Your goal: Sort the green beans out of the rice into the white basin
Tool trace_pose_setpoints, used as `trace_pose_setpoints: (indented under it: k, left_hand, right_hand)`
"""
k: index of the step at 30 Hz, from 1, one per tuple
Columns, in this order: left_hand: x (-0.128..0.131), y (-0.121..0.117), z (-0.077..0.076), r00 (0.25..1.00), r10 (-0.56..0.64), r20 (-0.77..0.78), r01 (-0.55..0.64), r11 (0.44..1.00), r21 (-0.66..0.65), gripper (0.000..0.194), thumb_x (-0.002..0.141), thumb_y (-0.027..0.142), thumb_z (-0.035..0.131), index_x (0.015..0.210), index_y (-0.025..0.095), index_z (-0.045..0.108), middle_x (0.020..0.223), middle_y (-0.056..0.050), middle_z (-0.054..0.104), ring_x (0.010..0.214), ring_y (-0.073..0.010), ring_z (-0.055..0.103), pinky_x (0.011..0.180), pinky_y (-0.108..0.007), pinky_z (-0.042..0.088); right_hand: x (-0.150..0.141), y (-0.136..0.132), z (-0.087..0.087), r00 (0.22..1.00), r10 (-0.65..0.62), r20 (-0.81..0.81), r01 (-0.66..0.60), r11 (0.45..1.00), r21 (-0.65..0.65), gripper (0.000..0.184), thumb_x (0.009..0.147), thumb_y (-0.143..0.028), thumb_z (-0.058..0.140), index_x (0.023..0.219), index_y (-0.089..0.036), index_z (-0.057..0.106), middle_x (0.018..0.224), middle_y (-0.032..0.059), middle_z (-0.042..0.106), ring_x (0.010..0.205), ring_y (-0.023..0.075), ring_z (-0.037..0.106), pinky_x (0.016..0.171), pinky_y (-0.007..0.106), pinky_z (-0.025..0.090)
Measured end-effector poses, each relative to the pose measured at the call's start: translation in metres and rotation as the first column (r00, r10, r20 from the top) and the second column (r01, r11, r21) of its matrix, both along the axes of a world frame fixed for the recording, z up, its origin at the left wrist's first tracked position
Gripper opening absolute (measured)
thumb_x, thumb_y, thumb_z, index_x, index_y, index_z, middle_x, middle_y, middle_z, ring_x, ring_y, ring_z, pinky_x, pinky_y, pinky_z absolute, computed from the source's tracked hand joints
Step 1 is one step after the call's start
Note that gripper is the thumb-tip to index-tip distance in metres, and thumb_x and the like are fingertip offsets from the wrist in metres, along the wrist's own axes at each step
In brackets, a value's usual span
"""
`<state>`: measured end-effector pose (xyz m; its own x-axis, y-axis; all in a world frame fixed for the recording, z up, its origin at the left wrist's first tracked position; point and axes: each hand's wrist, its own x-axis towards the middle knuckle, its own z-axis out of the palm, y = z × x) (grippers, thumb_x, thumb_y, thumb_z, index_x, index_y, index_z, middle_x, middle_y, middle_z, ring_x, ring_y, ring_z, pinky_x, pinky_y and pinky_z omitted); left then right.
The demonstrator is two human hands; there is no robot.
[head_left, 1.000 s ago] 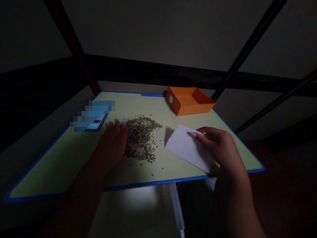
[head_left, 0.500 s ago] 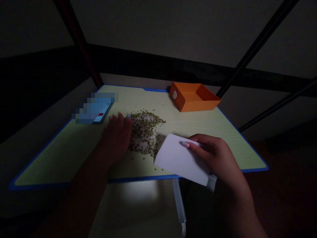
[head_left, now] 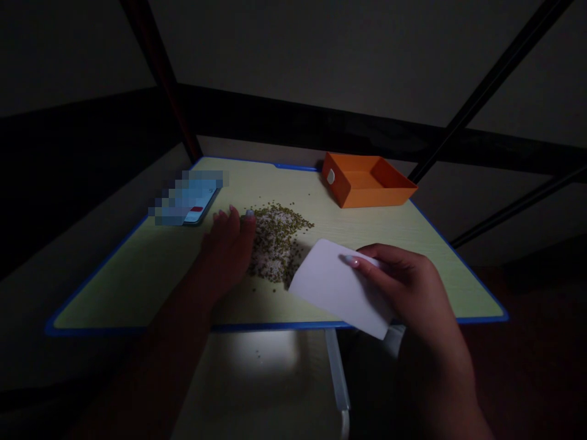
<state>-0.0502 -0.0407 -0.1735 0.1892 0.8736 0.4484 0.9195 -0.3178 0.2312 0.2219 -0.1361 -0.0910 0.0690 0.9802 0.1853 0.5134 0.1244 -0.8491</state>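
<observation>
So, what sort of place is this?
Possibly a room in a home, though the dim light makes it hard to tell. A small blue-edged table stands near walls with dark trim, and an apparent phone lies on it.

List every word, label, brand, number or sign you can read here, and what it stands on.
No text can be read.
Phone: mostly pixelated; small screen marks unreadable.
Orange tray: white patch on its side, no lettering discernible.
White sheet in the right hand: no writing visible.
</observation>
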Motion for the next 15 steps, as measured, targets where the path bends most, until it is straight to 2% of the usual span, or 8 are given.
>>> trace_pose_setpoints:
  k: [3, 7, 9, 12, 15]
  left_hand:
    - [0.0014, 0.0008, -0.0007, 1.0, 0.01, 0.015, -0.01, 1.0, 0.005, 0.058, 0.099, 0.039, 0.02, 0.149, 0.014, 0.034, 0.156, -0.024, 0.038, 0.147, -0.0421, 0.03, 0.113, -0.069, 0.031]
    - [-0.0002, -0.0005, -0.0012, 1.0, 0.004, 0.018, -0.004, 1.0, 0.003, 0.055, 0.098, 0.04, 0.023, 0.144, 0.019, 0.043, 0.157, -0.021, 0.038, 0.147, -0.0434, 0.03, 0.113, -0.07, 0.03]
    - [-0.0015, -0.0007, -0.0005, 1.0, 0.004, 0.024, -0.004, 1.0, 0.005, 0.054, 0.098, 0.038, 0.024, 0.145, 0.019, 0.042, 0.157, -0.022, 0.038, 0.146, -0.0433, 0.031, 0.112, -0.07, 0.031]
    - [-0.0031, 0.0003, 0.0005, 0.999, -0.003, 0.039, 0.002, 1.0, 0.01, 0.056, 0.098, 0.034, 0.022, 0.151, 0.019, 0.031, 0.155, -0.021, 0.042, 0.145, -0.0392, 0.035, 0.112, -0.065, 0.035]
    - [-0.0032, 0.0009, -0.0012, 0.999, -0.011, 0.044, 0.011, 1.0, 0.017, 0.058, 0.098, 0.033, 0.025, 0.154, 0.02, 0.022, 0.154, -0.02, 0.043, 0.145, -0.0379, 0.036, 0.112, -0.064, 0.036]
  right_hand:
    - [-0.0007, 0.0035, 0.0008, 0.997, -0.04, 0.07, 0.038, 0.999, 0.03, 0.021, 0.085, -0.036, 0.066, 0.078, -0.019, 0.076, 0.07, 0.0031, 0.073, 0.059, 0.0133, 0.062, 0.049, 0.022, 0.038]
    - [-0.0069, 0.007, -0.001, 0.993, -0.033, 0.115, 0.03, 0.999, 0.026, 0.021, 0.086, -0.037, 0.064, 0.08, -0.02, 0.075, 0.07, 0.0028, 0.074, 0.06, 0.0133, 0.063, 0.05, 0.022, 0.04]
    - [-0.0085, 0.0072, -0.0011, 0.993, -0.018, 0.117, 0.015, 0.999, 0.028, 0.021, 0.086, -0.037, 0.065, 0.08, -0.02, 0.075, 0.071, 0.0025, 0.074, 0.06, 0.0132, 0.063, 0.051, 0.022, 0.041]
    - [-0.0066, 0.0061, 0.0006, 0.995, -0.009, 0.096, 0.005, 0.999, 0.046, 0.02, 0.086, -0.037, 0.065, 0.08, -0.021, 0.076, 0.072, 0.0023, 0.075, 0.06, 0.0131, 0.064, 0.05, 0.022, 0.041]
    - [-0.0007, 0.005, 0.0029, 0.994, -0.066, 0.087, 0.059, 0.995, 0.085, 0.019, 0.083, -0.038, 0.068, 0.078, -0.02, 0.076, 0.07, 0.0025, 0.074, 0.059, 0.0134, 0.064, 0.048, 0.022, 0.04]
